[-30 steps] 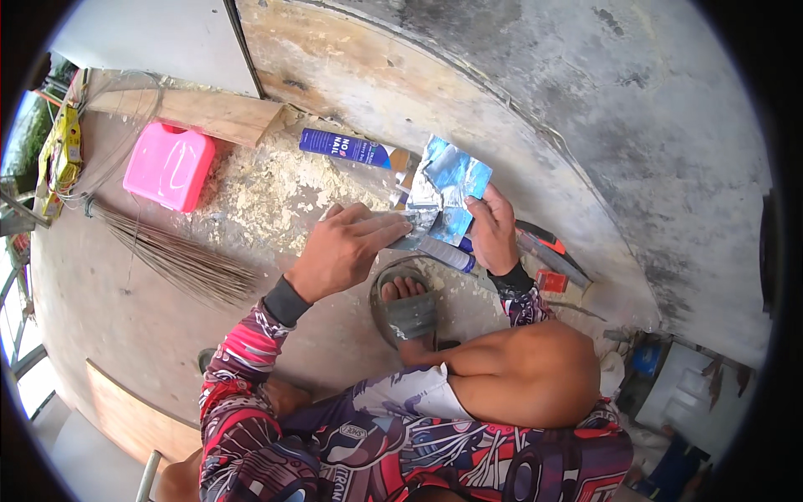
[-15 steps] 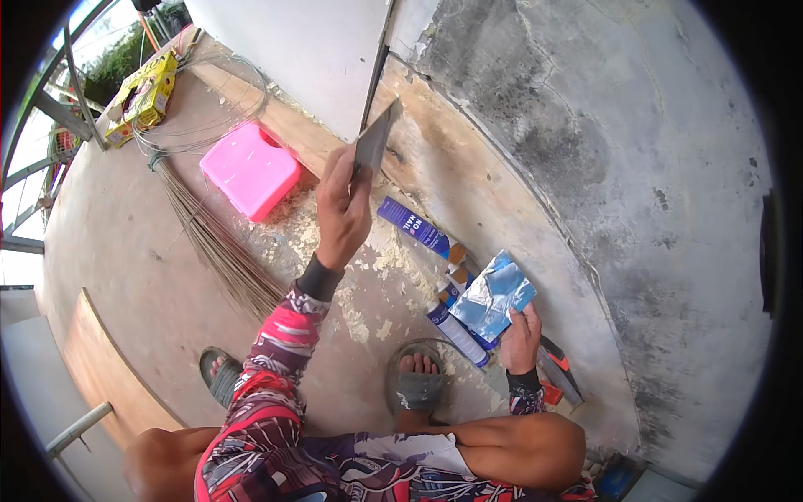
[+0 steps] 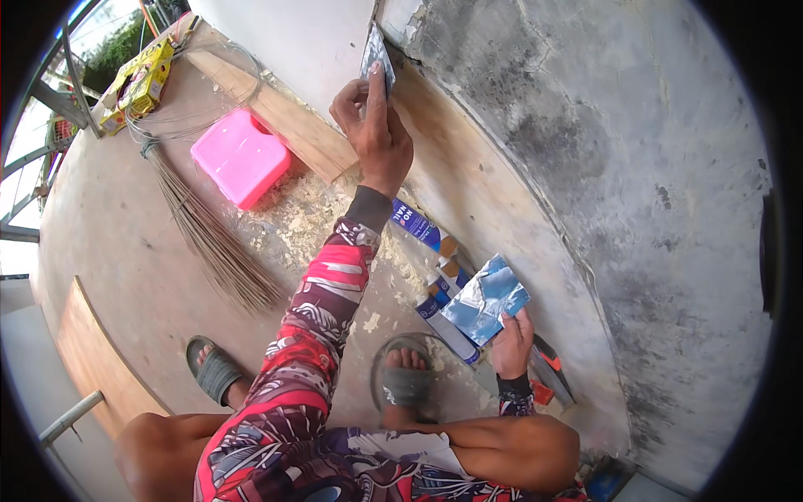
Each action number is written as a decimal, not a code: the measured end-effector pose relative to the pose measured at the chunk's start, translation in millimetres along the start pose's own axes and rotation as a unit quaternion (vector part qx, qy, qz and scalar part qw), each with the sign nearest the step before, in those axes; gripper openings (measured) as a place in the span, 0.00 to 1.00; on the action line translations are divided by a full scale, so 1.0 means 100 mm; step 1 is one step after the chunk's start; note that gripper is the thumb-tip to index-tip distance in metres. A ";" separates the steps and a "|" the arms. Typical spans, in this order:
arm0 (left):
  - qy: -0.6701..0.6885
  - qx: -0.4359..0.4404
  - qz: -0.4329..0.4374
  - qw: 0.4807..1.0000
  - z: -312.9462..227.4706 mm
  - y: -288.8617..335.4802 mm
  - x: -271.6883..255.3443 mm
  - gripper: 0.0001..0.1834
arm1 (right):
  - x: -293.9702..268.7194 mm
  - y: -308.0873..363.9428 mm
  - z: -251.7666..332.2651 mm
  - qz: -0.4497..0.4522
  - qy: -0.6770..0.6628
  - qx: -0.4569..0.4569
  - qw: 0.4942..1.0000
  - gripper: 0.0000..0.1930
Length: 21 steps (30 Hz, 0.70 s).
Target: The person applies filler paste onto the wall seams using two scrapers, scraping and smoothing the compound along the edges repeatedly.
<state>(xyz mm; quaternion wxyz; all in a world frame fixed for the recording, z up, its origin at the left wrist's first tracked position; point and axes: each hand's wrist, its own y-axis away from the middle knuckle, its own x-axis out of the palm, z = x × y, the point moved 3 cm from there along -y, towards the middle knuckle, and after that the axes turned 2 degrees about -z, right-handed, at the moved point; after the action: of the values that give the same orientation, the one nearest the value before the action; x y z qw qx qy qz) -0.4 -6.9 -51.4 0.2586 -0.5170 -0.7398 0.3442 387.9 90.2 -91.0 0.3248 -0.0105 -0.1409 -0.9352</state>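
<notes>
My left hand [image 3: 376,142] reaches up and forward, closed round a putty knife [image 3: 376,63] with the index finger laid along its thin grey blade. The blade is against the seam between the white panel [image 3: 293,42] and the grey wall [image 3: 569,125]. Most of the knife's handle is hidden in the fingers. Lower right, my right hand [image 3: 512,345] grips the edge of a blue flat piece of board or packaging [image 3: 488,299] smeared with white paste. Beneath that piece lie several blue sealant cartridges [image 3: 421,224], partly covered.
A pink plastic case [image 3: 241,159] stands left of a wooden plank [image 3: 268,105]. A stick broom [image 3: 205,217] lies on the flake-strewn floor, with wire and a yellow box [image 3: 138,88] beyond. A saw-like tool [image 3: 550,364] rests by the wall's foot; a board [image 3: 100,360] leans at left.
My left hand has moved up and right with the putty knife, bringing the blade onto the seam. My right hand and the blue piece have barely shifted.
</notes>
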 end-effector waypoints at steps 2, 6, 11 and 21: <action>0.010 0.000 -0.007 1.000 -0.02 0.04 0.07 0.39 | -0.01 0.00 0.00 0.003 0.001 0.001 1.000 0.18; -0.027 -0.016 0.020 0.999 -0.13 0.14 0.27 0.43 | -0.05 0.02 0.00 -0.001 0.003 0.016 1.000 0.19; -0.065 -0.007 0.037 0.997 -0.08 0.13 0.21 0.39 | -0.01 0.02 0.00 0.023 0.000 0.031 0.999 0.19; 0.036 -0.096 0.003 0.995 -0.09 0.22 -0.19 0.31 | -0.15 0.00 -0.10 0.052 0.003 0.020 0.998 0.22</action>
<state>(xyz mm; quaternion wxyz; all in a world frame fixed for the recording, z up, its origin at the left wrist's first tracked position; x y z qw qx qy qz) 25.0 -18.0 -63.3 0.2333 -0.5537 -0.7581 0.2535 400.0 96.5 -102.8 0.3732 -0.0086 -0.1580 -0.9142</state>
